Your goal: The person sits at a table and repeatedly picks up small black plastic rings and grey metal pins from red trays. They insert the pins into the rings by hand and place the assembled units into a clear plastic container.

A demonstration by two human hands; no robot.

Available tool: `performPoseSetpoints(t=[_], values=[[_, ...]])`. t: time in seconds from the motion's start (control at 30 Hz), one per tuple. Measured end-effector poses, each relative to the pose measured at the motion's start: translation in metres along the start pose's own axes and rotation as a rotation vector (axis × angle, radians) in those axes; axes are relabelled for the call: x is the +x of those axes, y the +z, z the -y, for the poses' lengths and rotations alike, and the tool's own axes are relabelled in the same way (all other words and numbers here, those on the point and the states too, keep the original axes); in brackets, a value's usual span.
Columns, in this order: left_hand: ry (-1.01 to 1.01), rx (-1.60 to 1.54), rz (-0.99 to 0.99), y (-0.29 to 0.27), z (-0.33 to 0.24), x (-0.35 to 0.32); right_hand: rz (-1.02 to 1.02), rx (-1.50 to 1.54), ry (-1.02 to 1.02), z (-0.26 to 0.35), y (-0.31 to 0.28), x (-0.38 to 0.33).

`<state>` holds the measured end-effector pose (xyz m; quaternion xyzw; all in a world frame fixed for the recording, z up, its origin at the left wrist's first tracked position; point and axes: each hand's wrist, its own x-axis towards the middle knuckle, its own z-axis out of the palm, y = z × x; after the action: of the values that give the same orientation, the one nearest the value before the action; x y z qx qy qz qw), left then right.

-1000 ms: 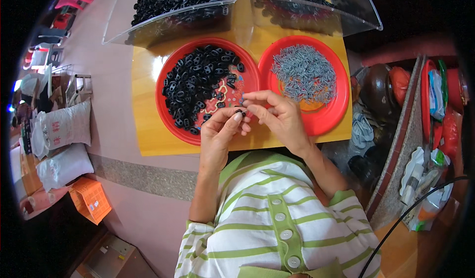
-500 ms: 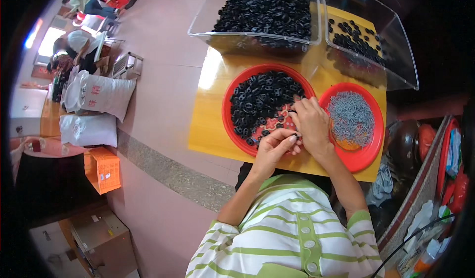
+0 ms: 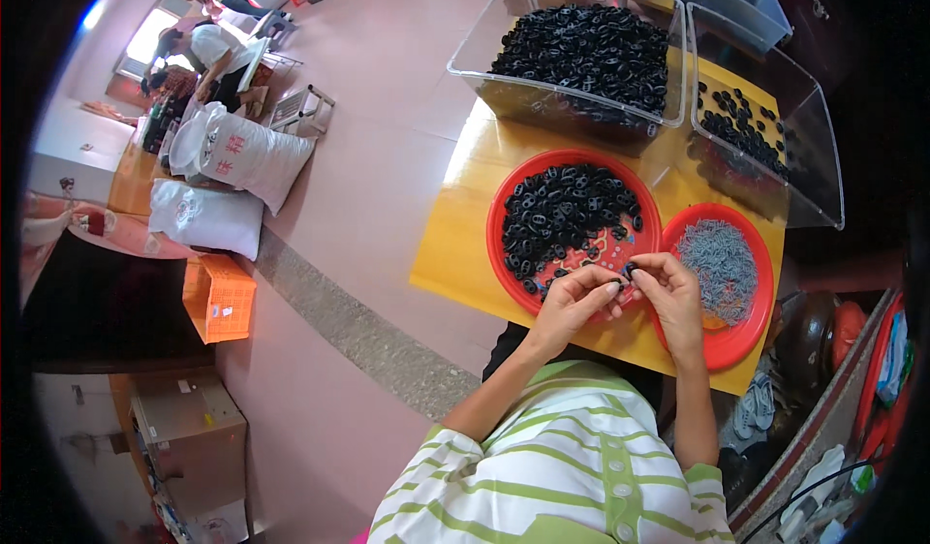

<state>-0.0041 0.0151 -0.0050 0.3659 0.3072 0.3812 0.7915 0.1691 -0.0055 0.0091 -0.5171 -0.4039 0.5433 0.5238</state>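
Over the near edge of a round red tray [image 3: 497, 239], my two hands are close together with fingertips pinched. My left hand [image 3: 572, 310] is closed on a small dark piece [image 3: 618, 284], mostly covered by the fingers. Between thumb and forefinger, my right hand [image 3: 675, 297] grips a small black plastic part [image 3: 630, 269]. Many loose black plastic parts [image 3: 562, 205], oval with holes, fill the far side of the tray; its patterned bottom shows near my hands. To the right, a smaller red tray [image 3: 764, 287] holds a heap of thin grey screw-like pieces [image 3: 717, 265].
Behind the trays on the yellow table [image 3: 450, 253] stands a clear bin [image 3: 572, 93] heaped with black parts. Another clear bin [image 3: 814, 171] holds fewer. White sacks [image 3: 257, 161], an orange crate [image 3: 221, 302] and other people [image 3: 218, 50] are at left.
My right hand has come back from among the black parts toward my left hand and now pinches one. The view has shifted, so the table appears farther right and lower.
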Motion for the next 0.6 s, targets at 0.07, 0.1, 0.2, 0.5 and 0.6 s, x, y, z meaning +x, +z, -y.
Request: performPoseSetpoints(t=[0.07,0.1,0.2,0.5,0.6], values=[[0.017,0.01,-0.01,0.005,-0.002,0.001,0.019,0.123,0.018,-0.001,-0.003,-0.007],[0.036,0.055,-0.029,0.006,-0.007,0.001,0.005,0.131,0.012,0.001,-0.002,-0.008],[0.027,0.104,-0.073,0.019,-0.017,0.002,-0.08,0.145,0.045,0.01,-0.005,-0.012],[0.051,0.133,-0.098,0.037,-0.022,0.002,-0.038,0.468,0.077,0.01,-0.018,-0.023],[0.045,0.177,-0.09,0.04,-0.018,0.0,-0.05,0.448,0.036,0.008,-0.02,-0.026]])
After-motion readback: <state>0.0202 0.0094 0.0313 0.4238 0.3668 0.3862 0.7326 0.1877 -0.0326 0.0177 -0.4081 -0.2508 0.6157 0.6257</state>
